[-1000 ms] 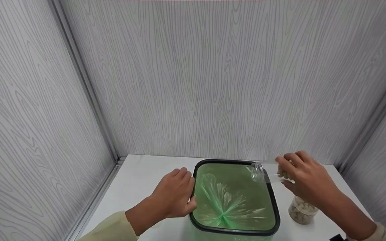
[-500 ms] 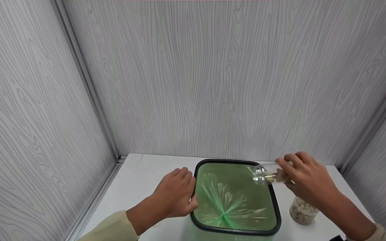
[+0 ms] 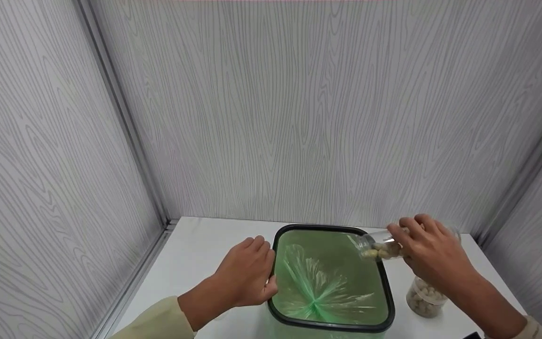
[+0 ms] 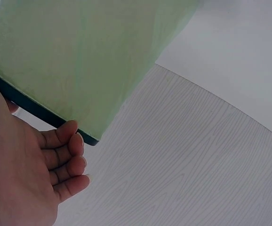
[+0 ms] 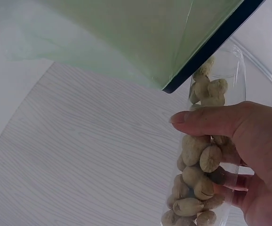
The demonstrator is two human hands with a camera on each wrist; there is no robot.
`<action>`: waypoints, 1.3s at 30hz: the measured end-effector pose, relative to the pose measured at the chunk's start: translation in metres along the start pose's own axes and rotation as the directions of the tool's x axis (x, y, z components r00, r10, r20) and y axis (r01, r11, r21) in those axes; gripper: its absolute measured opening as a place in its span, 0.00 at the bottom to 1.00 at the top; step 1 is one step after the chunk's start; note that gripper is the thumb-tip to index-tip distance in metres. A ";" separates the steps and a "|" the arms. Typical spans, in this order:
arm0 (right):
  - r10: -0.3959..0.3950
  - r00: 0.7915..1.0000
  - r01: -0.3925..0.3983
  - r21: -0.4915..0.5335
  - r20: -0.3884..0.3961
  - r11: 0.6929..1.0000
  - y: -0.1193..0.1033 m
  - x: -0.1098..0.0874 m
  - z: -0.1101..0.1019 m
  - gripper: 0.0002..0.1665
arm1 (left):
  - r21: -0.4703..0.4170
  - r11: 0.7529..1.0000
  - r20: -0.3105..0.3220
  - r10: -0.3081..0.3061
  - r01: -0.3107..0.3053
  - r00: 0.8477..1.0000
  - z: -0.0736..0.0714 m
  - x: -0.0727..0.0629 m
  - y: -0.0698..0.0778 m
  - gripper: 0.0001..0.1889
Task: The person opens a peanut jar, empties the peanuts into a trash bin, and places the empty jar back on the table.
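Observation:
A green bin with a black rim (image 3: 337, 326) is lined with a thin green plastic bag (image 3: 315, 287). My left hand (image 3: 247, 270) holds the bin's left rim; in the left wrist view its curled fingers (image 4: 63, 155) lie along the black edge. My right hand (image 3: 433, 247) grips a clear plastic jar (image 3: 367, 241) tipped nearly on its side, its mouth over the bin's right rim. Unshelled peanuts (image 5: 192, 183) fill much of the jar in the right wrist view. In the head view, several peanuts (image 3: 379, 252) lie close to its mouth.
A second clear container of peanuts (image 3: 425, 299) stands on the white table (image 3: 195, 254), right of the bin and under the right forearm. Grey wood-patterned panels (image 3: 299, 117) enclose the table at the back and both sides. A small black object (image 3: 473, 335) shows at the bottom edge.
Peanuts inside the jar have slid left toward its mouth as the right hand tilts it. The left hand and the bin have stayed practically in place.

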State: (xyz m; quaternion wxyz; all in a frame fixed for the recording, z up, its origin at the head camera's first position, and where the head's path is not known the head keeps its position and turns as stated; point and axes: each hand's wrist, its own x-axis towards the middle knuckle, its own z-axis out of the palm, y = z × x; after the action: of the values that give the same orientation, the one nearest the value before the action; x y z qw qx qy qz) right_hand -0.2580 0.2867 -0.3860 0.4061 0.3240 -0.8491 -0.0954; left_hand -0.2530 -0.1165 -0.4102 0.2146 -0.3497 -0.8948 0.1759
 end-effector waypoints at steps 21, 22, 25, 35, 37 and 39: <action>-0.004 1.000 0.003 -0.032 -0.018 0.999 -0.002 0.001 -0.003 0.32 | -0.018 1.000 0.004 0.003 -0.003 1.000 -0.002 -0.001 0.000 0.17; -0.005 1.000 0.004 -0.033 -0.024 0.999 -0.002 0.002 -0.003 0.32 | -0.017 1.000 0.010 0.004 -0.003 1.000 -0.002 -0.001 0.000 0.17; -0.010 0.999 0.008 -0.036 -0.036 0.999 -0.003 0.003 -0.004 0.33 | -0.011 1.000 0.027 0.004 -0.004 1.000 -0.003 -0.001 0.000 0.18; -0.043 0.999 0.042 -0.036 -0.027 0.998 -0.003 0.004 -0.003 0.13 | 0.014 1.000 0.051 0.005 -0.006 0.999 -0.002 0.001 0.000 0.19; -0.048 0.999 0.047 -0.032 -0.020 0.998 -0.003 0.004 -0.003 0.18 | 0.009 1.000 0.047 0.004 -0.004 0.999 -0.001 0.001 0.000 0.19; -0.052 0.998 0.051 -0.033 -0.023 0.998 -0.003 0.005 -0.003 0.19 | 0.005 1.000 0.043 0.002 -0.003 0.999 -0.001 0.001 0.000 0.19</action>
State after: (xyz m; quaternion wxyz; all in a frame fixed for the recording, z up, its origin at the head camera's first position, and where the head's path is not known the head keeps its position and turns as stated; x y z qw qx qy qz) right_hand -0.2567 0.2819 -0.3823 0.4188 0.3403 -0.8339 -0.1158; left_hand -0.2527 -0.1156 -0.4092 0.1959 -0.3464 -0.8984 0.1860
